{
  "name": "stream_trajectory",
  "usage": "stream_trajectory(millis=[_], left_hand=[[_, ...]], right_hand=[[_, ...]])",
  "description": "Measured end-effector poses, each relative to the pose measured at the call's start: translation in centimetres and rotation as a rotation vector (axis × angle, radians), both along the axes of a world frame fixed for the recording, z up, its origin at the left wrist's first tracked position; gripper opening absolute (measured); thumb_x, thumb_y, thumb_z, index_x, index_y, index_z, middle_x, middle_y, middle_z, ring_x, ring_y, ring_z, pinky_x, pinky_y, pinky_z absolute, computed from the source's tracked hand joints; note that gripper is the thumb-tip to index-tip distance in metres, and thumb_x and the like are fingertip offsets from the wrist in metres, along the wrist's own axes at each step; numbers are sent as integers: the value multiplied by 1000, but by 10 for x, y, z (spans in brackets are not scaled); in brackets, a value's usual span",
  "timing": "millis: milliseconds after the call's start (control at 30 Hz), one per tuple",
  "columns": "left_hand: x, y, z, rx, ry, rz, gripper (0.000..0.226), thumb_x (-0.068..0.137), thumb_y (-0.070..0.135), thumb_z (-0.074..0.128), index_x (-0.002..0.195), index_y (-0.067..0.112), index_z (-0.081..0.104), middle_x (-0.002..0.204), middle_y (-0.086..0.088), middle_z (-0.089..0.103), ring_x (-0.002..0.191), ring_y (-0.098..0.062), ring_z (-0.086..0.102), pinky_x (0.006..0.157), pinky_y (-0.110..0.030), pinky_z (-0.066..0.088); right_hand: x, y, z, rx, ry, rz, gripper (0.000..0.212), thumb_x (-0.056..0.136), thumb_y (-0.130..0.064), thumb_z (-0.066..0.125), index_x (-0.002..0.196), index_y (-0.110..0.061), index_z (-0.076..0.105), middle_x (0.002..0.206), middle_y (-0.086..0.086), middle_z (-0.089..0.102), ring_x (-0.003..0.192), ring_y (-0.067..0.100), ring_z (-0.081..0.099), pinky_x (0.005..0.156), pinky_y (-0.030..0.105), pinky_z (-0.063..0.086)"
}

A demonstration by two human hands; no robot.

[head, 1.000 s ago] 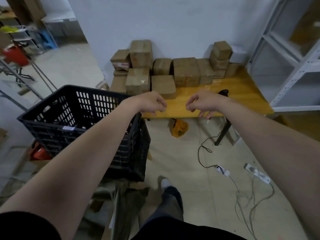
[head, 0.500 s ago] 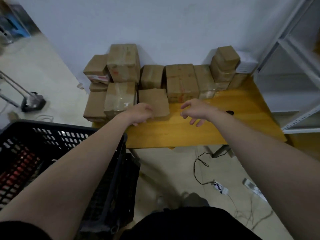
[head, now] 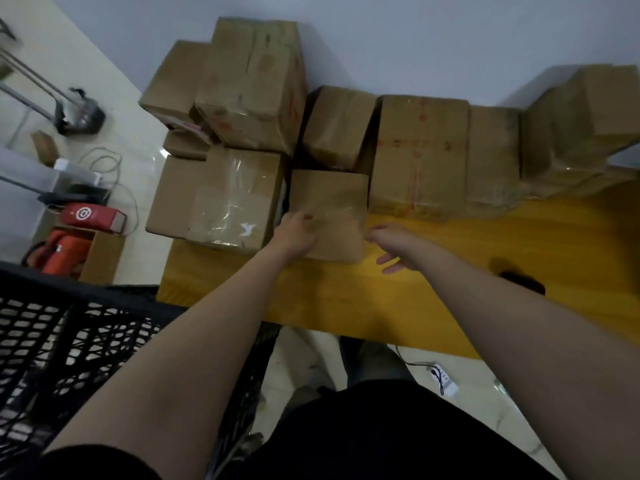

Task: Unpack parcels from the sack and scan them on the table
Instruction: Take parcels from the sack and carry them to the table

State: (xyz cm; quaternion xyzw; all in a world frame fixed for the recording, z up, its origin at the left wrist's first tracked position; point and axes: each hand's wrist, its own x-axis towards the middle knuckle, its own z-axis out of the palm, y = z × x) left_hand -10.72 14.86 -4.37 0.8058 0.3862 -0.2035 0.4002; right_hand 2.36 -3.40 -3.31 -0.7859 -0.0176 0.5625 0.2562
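A small cardboard box [head: 329,202] lies on the yellow table [head: 346,306] in front of a row of stacked parcels [head: 419,150]. My left hand [head: 298,233] lies over the box's near left corner, with its fingers curled onto the top. At the box's right edge is my right hand [head: 388,245], fingers spread and straight, its thumb touching or nearly touching the side. A black scanner [head: 519,282] sits on the table to the right, partly behind my right forearm.
A black plastic crate [head: 69,341] stands at the lower left against the table's corner. Taller parcels [head: 252,81] are piled on the left of the table. Red and orange items [head: 90,216], cables and a trolley lie on the floor at left. A power strip [head: 443,375] lies under the table.
I have stepped up to the table and the view has tilted down. Both hands moved forward from above the table's edge onto the small box.
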Motion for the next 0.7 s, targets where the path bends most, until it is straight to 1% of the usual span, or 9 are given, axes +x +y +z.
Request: stream_trajectory(millis=[100,200,233,300,367,467,567,667,700], left_hand=[[17,9,-21,7,18,148,62,97,20,61,154,19,38,160,-8,30,136,-35,47,109,-49,48],[25,7,-33,-58,70,261,69,99,25,61,159,20,26,167,-7,16,143,-36,38,113,-47,43],[27,6,-36,-89,71,305,71,99,26,61,160,21,25,167,-8,18,143,-35,38,113,-47,43],[29,7,-39,-135,54,403,74,95,26,63,160,22,27,163,-7,30,141,-34,43,113,-49,44],[31,10,-39,-178,59,499,76,93,26,65,159,23,28,157,-7,40,136,-34,47,108,-51,48],[29,12,-38,-259,105,613,78,96,29,65,161,26,21,157,-6,41,134,-36,48,99,-49,54],[23,9,-39,-320,173,643,78,99,35,63,161,29,17,161,-6,35,137,-37,45,96,-50,54],[15,5,-40,-351,245,628,70,101,31,58,162,29,23,161,-6,34,138,-35,43,96,-51,56],[12,3,-40,-353,244,641,67,102,28,56,161,28,25,159,-6,37,138,-35,44,94,-50,56]], right_hand=[[26,22,-22,-35,-53,98,54,100,-34,59,152,-26,44,151,4,49,119,32,58,90,51,60],[41,41,-37,-35,-37,149,62,97,-35,63,154,-27,39,149,5,50,122,35,56,91,53,57],[44,45,-41,-42,-27,131,63,97,-36,63,153,-25,38,145,7,51,118,34,59,91,53,57],[49,51,-48,-65,-47,106,68,96,-40,63,154,-19,32,130,11,55,104,32,63,89,54,59],[51,51,-55,-92,-53,112,75,97,-45,61,155,-15,26,114,10,57,95,31,66,86,53,60],[43,46,-60,-126,21,134,77,96,-51,60,157,-27,20,106,9,68,93,32,70,86,50,60],[31,41,-59,-148,63,208,77,94,-54,60,156,-39,17,108,8,71,90,31,72,75,43,61],[22,34,-58,-131,114,144,65,95,-48,58,152,-37,30,129,7,62,96,32,69,68,40,59],[18,31,-58,-112,111,91,58,96,-44,57,148,-34,36,131,5,61,99,31,67,66,40,59]])
